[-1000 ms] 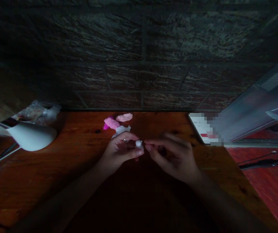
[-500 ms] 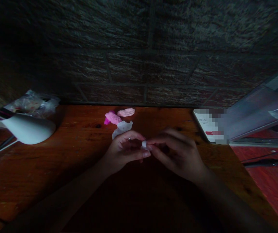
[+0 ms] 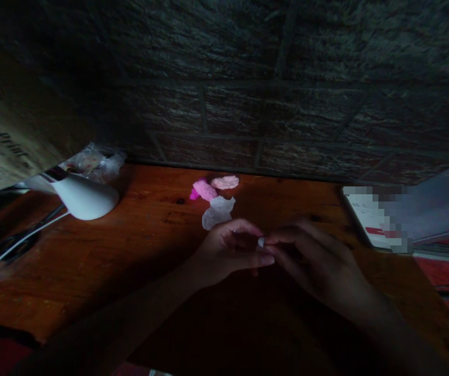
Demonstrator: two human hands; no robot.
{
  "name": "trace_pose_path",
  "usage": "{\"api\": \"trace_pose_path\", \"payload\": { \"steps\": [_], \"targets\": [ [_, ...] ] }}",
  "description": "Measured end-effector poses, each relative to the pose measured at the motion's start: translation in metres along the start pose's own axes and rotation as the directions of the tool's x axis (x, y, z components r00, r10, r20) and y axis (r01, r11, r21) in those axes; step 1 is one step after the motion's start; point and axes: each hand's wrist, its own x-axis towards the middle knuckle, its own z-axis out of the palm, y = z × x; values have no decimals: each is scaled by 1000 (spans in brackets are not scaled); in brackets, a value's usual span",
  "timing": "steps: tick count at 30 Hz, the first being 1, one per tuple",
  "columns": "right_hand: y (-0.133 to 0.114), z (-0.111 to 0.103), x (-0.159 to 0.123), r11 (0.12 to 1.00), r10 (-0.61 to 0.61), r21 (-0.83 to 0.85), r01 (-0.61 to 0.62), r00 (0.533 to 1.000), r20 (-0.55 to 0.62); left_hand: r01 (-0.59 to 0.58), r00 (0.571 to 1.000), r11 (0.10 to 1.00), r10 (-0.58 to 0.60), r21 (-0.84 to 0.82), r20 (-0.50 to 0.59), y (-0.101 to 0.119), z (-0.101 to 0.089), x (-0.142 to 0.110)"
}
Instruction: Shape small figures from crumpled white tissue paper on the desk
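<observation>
Between the fingertips of both hands is a small white lump of what looks like modelling clay [image 3: 261, 242]. My left hand [image 3: 224, 253] pinches it from the left, thumb below and forefinger above. From the right, the thumb and forefinger of my right hand [image 3: 318, 261] close on the same lump; its other fingers are in shadow. Just beyond my left hand lies a flat white ragged piece [image 3: 220, 210]. Behind that piece sit a bright pink lump [image 3: 205, 190], a magenta lump [image 3: 194, 195] and a pale pink lump [image 3: 225, 182].
A white rounded stand [image 3: 93, 199] with a white cable [image 3: 21, 243] is on the wooden table [image 3: 150, 214] at left. Behind it is crumpled clear plastic [image 3: 101, 163]. A printed brown surface [image 3: 5, 130] hangs above. At right lies a phone-like device [image 3: 369, 222], partly pixelated, near the stone wall [image 3: 228, 115].
The view has turned left, so the table things and my hands appear further right. Both hands still hold the small white lump, which shows slightly less between the fingers.
</observation>
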Motion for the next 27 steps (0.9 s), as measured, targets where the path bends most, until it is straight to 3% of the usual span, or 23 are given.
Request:
{"api": "trace_pose_path", "payload": {
  "steps": [11, 18, 22, 25, 27],
  "targets": [
    [-5, 2, -1, 999, 31, 29, -33, 997, 72, 157, 987, 985, -159, -78, -25, 7, 3, -14],
    [-15, 8, 0, 973, 117, 185, -136, 987, 111, 245, 968, 964, -249, -106, -24, -2, -3, -27],
    [-16, 6, 1, 943, 235, 227, -243, 970, 61, 285, 958, 955, -287, -80, -11, -5, -4, -29],
    [-4, 11, 8, 899, 391, 213, -383, 920, 2, 393, 919, 918, -394, -42, -3, -7, -5, -31],
    [11, 21, 19, 899, 382, 214, -381, 923, 39, 433, 899, 901, -434, 31, 55, -8, -7, -32]
  ]
}}
